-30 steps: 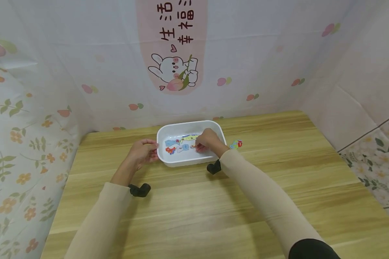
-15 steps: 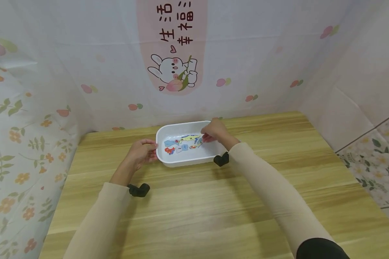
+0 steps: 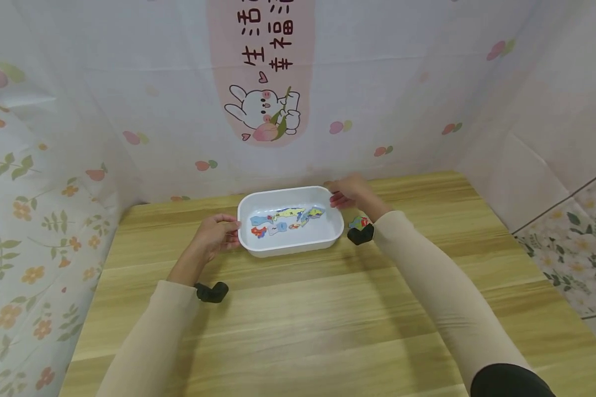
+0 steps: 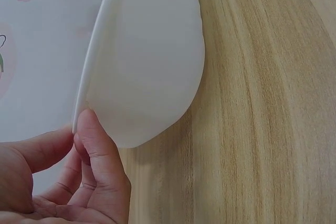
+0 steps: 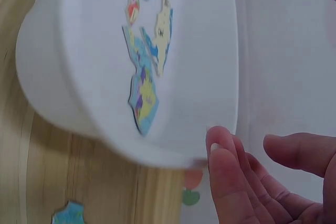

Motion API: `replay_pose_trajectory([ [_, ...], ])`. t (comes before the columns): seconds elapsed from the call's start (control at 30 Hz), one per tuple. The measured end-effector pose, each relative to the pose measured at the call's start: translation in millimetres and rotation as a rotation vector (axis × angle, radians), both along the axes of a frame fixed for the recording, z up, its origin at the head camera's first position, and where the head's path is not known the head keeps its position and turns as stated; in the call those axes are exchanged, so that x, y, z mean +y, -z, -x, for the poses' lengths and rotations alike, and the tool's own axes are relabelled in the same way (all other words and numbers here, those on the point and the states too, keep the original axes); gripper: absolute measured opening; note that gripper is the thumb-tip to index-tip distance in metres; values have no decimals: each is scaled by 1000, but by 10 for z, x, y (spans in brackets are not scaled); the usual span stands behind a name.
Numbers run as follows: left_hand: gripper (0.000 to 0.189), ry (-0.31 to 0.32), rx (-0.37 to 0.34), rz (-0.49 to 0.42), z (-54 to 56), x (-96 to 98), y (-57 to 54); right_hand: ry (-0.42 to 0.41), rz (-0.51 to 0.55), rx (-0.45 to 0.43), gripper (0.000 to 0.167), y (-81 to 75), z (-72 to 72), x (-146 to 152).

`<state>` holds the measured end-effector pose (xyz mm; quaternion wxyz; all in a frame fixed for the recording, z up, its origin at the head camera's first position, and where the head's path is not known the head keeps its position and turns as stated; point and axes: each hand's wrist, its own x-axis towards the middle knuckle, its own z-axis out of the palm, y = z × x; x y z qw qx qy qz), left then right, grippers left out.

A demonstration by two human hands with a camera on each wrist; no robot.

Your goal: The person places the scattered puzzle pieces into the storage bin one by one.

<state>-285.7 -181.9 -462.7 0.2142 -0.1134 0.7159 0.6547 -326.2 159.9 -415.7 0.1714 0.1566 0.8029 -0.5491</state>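
A white rectangular tray (image 3: 293, 249) stands on the wooden table. Its left rim is pinched between the thumb and fingers of my left hand (image 3: 213, 234); the left wrist view shows the pinch closely. Flat, colourful cut-out pieces lie inside, among them a blue-and-yellow one (image 3: 315, 213), a long yellow one (image 3: 290, 212) and a red one (image 3: 259, 232). At the back right corner is my right hand (image 3: 350, 191), its fingertips by the rim and its thumb spread apart, nothing held. Another colourful piece (image 3: 358, 222) lies outside the tray, partly covered by the right wrist's black mount.
Behind the tray rises a white printed cloth (image 3: 402, 110) with a rabbit picture. Floral cloth (image 3: 35, 275) hangs on the left and another patterned panel (image 3: 576, 242) on the right. The wooden table (image 3: 288, 325) extends toward me.
My right hand has let go of the blue-and-yellow piece inside the tray and moved right and back, out to the rim. My left hand stays at the left rim.
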Motion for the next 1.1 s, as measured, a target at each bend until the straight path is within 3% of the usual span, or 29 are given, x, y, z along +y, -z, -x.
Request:
replay_pose_trajectory([
  [0.4, 24, 6, 0, -15, 1, 0, 6, 15, -42, -2, 34, 50, -26, 449],
  [0.7, 23, 12, 13, -10, -10, 2, 1, -43, -168, -26, 57, 169, -105, 676],
  [0.83, 22, 12, 5, -15, -16, 1, -4, -80, -234, -68, 43, 209, -125, 711],
  [1.1, 22, 9, 1, -12, -12, 4, -8, -157, -397, -75, 35, 268, -140, 718],
])
